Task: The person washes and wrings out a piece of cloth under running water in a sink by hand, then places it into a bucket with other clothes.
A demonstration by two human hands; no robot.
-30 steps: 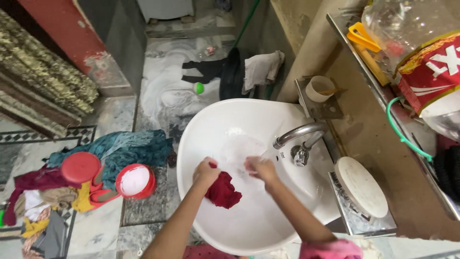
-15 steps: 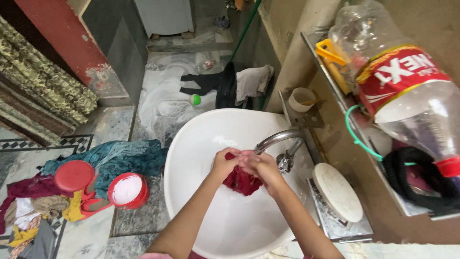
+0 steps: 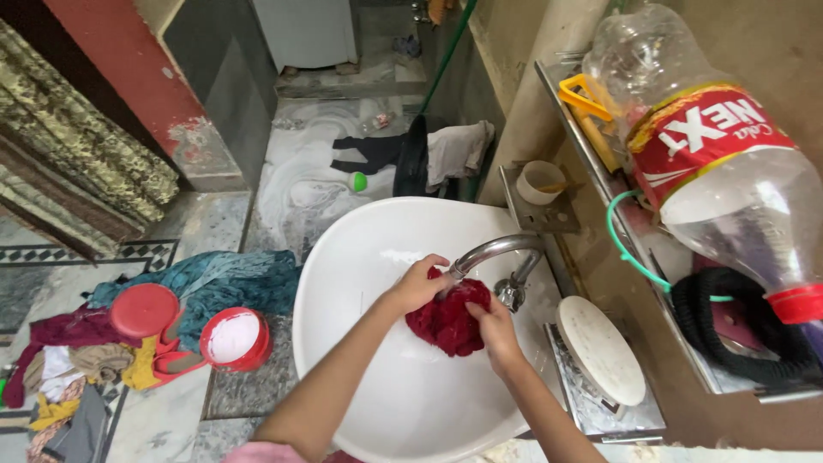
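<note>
Head view, both hands (image 3: 420, 285) (image 3: 490, 323) clutching red cloth (image 3: 447, 316), spout tip (image 3: 457, 267) hidden behind fingers.

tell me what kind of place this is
Probably a home washroom or laundry corner. A white basin with a metal tap holds a red cloth gripped by both hands, and clothes lie heaped on the wet tiled floor.

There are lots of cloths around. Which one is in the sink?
The dark red cloth. Both hands, left hand and right hand, grip it in the white sink under the tap; the teal cloth lies on the floor.
</note>
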